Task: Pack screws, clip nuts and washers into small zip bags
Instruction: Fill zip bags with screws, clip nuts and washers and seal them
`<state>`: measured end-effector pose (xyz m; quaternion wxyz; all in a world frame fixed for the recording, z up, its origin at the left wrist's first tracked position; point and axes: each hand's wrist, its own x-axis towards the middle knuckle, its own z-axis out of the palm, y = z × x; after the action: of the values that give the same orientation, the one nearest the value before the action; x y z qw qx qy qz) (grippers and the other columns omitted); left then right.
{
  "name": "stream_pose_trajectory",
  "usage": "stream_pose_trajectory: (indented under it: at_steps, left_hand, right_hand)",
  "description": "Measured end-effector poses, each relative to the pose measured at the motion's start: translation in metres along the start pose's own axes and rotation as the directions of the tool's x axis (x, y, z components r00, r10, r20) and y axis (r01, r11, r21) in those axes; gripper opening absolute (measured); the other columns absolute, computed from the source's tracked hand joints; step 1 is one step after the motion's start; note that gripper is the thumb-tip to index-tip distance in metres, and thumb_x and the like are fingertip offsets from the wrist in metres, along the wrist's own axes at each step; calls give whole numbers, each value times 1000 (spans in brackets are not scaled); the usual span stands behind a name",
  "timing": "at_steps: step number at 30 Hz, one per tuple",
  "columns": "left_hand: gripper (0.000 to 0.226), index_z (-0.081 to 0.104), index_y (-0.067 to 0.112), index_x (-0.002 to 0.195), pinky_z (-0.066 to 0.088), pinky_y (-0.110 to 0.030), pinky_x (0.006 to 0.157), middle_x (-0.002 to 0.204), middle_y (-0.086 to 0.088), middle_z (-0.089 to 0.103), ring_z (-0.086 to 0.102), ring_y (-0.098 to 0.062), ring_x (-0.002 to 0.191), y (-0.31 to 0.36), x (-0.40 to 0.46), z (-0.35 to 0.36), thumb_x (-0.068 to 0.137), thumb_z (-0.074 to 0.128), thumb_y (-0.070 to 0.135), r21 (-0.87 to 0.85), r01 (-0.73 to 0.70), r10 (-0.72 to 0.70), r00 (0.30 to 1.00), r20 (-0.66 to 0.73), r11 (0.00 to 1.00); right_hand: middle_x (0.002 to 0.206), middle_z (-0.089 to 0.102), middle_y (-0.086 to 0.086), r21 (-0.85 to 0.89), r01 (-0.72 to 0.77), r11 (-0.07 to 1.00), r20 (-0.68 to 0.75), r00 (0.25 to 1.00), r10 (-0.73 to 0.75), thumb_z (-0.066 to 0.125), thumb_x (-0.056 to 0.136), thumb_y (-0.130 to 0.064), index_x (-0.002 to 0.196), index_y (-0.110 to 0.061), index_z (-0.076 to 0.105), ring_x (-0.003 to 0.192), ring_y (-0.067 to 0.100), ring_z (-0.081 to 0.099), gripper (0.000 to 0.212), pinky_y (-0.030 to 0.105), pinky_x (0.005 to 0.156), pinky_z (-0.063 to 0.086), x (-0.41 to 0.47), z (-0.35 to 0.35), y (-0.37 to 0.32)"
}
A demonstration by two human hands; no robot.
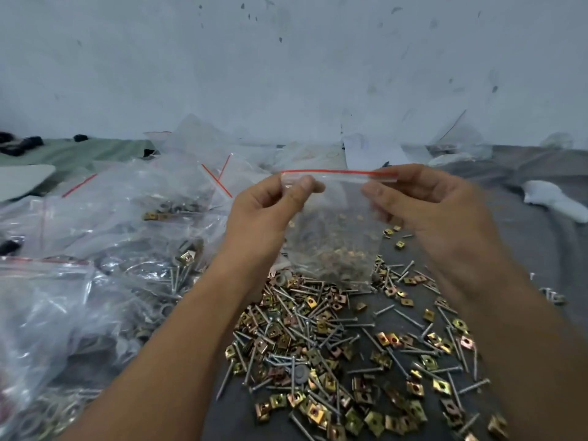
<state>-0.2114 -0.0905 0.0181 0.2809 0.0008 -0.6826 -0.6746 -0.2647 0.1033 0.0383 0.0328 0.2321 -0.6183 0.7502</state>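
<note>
I hold a small clear zip bag (339, 218) with a red strip along its top, up in front of me. My left hand (267, 214) pinches its top left corner and my right hand (429, 202) pinches its top right corner. The bag hangs blurred over a loose heap of gold clip nuts (313, 412), long silver screws (296, 332) and a few grey washers (300, 374) spread on the dark cloth. What the bag holds is too blurred to tell.
A mound of filled zip bags (95, 249) with red strips covers the left side. More clear plastic bags (203, 138) and white paper (369, 151) lie by the pale wall behind. A white object (550, 198) lies at the far right.
</note>
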Motion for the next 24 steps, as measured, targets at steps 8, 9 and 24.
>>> stream_pose_trajectory:
  at_steps: [8,9,24]
  left_hand:
    - [23,87,27,91,54,-42,96,104,-1,82,67,-16,99,-2,3,-2,76,85,43,-84,-48,48,999,1,995]
    - [23,87,26,87,55,-42,95,99,-1,82,68,-16,96,-2,3,-2,71,88,43,-106,-49,47,999,-23,993]
    - [17,82,23,76,52,-28,90,87,1,77,70,-14,94,-7,3,-1,69,97,26,-230,-37,28,999,-45,973]
  right_hand:
    - [87,81,5,-51,45,998,-69,996,-48,87,72,-22,90,-14,81,76,10,74,20,18,71,58,4,-16,-6]
    - [86,81,4,-61,48,997,-71,996,-52,87,74,-18,89,-15,81,75,9,74,16,16,70,57,5,-16,-6]
    - [86,81,4,-135,47,990,-87,994,-59,89,76,-11,89,-15,82,81,15,75,15,23,81,61,3,-21,-6]
